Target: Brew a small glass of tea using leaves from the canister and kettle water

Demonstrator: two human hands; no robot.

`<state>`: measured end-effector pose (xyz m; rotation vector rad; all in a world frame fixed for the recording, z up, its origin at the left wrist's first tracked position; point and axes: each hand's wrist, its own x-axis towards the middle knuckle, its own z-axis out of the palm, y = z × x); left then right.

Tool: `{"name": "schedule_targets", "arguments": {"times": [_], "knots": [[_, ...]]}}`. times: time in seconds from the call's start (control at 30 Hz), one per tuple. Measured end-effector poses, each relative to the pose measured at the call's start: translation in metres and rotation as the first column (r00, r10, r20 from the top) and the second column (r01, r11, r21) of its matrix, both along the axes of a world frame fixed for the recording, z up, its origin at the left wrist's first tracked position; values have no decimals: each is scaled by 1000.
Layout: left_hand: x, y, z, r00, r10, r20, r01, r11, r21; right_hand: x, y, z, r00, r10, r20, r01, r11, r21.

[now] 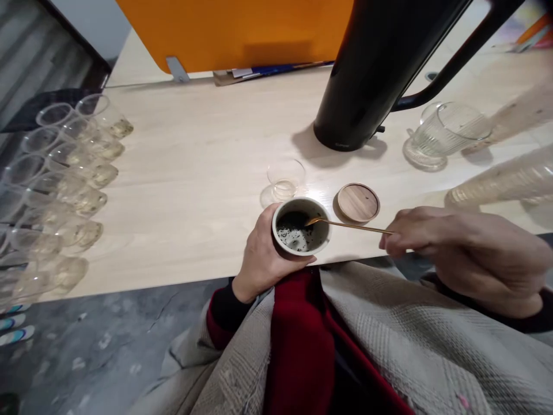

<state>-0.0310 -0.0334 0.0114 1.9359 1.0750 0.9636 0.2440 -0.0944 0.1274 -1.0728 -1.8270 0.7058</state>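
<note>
A pale round canister [325, 233] is tilted toward me at the table's front edge, and my left hand [264, 253] is wrapped round it. Dark loose tea leaves [294, 220] lie inside, with bits scattered over the bottom. Pinched in my right hand [466, 248] is the handle of a thin gold spoon [352, 225]; its tip is inside the canister's mouth. Just behind the canister stands a clear plastic cup [285, 176]. To its right a round wooden lid [358, 202] lies on the table.
Rows of clear cups [71, 167] with dark bits in their bottoms fill the table's left side. A tall black kettle [358, 75] stands behind the lid. At right are a ribbed glass pitcher [451, 129] and stacked plastic cups [510, 173]. An orange divider [242, 34] borders the back.
</note>
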Motion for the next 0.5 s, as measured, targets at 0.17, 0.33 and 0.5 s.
{"name": "schedule_targets", "arguments": {"times": [0.17, 0.33, 0.5], "knots": [[-1, 1, -3, 1000, -12, -1, 12, 1000, 16, -18, 15, 0, 954, 177, 243, -201, 976, 80], [-2, 1, -2, 999, -34, 6, 34, 999, 25, -32, 27, -18, 935, 282, 217, -296, 954, 35], [-1, 0, 2, 999, -40, 7, 40, 999, 30, -36, 35, -29, 923, 350, 159, -359, 933, 32]]}}
